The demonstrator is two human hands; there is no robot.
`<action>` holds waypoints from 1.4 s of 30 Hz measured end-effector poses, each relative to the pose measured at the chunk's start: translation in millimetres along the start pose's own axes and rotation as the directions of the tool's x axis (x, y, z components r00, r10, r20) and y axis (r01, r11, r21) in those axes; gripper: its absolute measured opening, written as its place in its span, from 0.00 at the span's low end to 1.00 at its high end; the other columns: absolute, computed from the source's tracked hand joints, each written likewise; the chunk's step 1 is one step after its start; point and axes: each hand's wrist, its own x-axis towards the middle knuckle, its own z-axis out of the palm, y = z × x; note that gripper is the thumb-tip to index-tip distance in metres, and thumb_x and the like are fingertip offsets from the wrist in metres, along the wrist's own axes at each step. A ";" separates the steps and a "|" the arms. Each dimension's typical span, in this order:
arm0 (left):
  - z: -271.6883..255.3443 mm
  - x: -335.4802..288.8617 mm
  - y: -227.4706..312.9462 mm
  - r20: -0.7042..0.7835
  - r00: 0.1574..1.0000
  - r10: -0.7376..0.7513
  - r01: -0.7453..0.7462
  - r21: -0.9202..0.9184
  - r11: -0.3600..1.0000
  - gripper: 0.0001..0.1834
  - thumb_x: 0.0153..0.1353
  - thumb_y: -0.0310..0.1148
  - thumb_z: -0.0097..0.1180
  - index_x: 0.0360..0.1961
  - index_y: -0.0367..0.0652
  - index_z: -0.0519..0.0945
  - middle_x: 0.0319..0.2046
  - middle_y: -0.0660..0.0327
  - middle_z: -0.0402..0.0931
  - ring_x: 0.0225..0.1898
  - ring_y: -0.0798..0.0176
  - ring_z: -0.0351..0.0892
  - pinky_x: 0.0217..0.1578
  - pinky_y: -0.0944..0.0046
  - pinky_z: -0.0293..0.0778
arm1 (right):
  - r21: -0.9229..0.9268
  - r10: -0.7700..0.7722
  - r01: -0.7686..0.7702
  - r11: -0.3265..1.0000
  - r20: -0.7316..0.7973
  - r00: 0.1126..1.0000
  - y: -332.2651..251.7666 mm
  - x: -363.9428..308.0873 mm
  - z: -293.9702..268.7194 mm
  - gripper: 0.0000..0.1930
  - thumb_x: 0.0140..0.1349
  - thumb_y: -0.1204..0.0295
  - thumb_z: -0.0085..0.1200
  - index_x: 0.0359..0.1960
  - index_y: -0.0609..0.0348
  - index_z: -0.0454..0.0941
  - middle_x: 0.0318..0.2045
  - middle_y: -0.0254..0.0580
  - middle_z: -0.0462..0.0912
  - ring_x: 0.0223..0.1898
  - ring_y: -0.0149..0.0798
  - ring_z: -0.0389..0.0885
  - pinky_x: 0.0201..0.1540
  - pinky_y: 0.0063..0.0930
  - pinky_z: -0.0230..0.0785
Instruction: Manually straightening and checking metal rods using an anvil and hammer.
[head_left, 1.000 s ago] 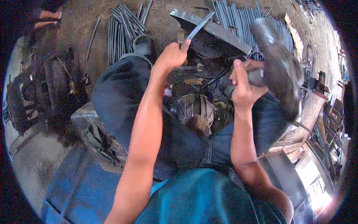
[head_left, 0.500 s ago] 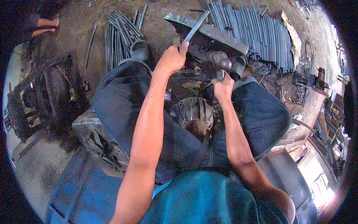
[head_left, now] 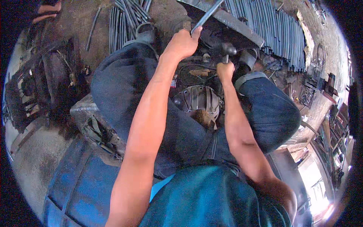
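Note:
My left hand (head_left: 183,43) is closed around a grey metal rod (head_left: 207,16), which slants up to the right and passes across a long heavy metal bar (head_left: 239,27). To the right and slightly nearer, my right hand (head_left: 225,70) grips the short visible part of a hammer's handle. The rounded dark head of the hammer (head_left: 229,49) stands just beyond that hand, apart from the rod and slightly blurred. Below the bar lies a dark clutter of metal parts, partly hidden by my hands.
Bundles of metal rods lie at far left (head_left: 128,17) and far right (head_left: 274,36). Between my legs sits a rounded ribbed metal housing (head_left: 197,99). Dark machinery (head_left: 47,79) stands left, scrap metal (head_left: 317,85) right. Another person's bare feet (head_left: 49,11) show at upper left.
The view has shifted, so the scene sits higher in the picture. The hammer has moved farther from me and its head has turned. Both hands keep their grips.

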 end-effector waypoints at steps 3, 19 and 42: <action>-4.3 -11.4 -11.8 -0.005 1.000 -0.012 0.013 0.118 0.993 0.39 0.63 0.58 0.36 0.37 0.23 0.77 0.36 0.29 0.73 0.46 0.31 0.72 0.50 0.46 0.67 | 0.122 0.085 -0.090 0.988 0.044 0.995 -8.6 -22.5 -17.8 0.11 0.45 0.71 0.47 0.29 0.66 0.76 0.22 0.56 0.79 0.28 0.52 0.79 0.37 0.42 0.69; 46.4 -46.2 2.7 0.160 0.977 0.143 -0.174 0.200 0.964 0.41 0.63 0.60 0.33 0.38 0.23 0.77 0.39 0.31 0.73 0.49 0.35 0.71 0.51 0.49 0.65 | 0.549 -0.068 -0.127 0.826 0.321 0.945 -95.7 -52.6 -183.6 0.10 0.43 0.83 0.54 0.23 0.58 0.64 0.13 0.30 0.62 0.10 0.27 0.61 0.12 0.26 0.54; 69.2 -72.5 19.0 -0.005 0.996 0.085 -0.084 0.088 0.993 0.40 0.62 0.60 0.35 0.36 0.24 0.77 0.35 0.29 0.73 0.47 0.34 0.72 0.49 0.46 0.66 | 0.892 -0.047 -0.326 0.311 0.357 0.933 -63.7 -10.6 -205.2 0.07 0.43 0.81 0.54 0.19 0.61 0.68 0.13 0.36 0.66 0.10 0.32 0.63 0.13 0.32 0.60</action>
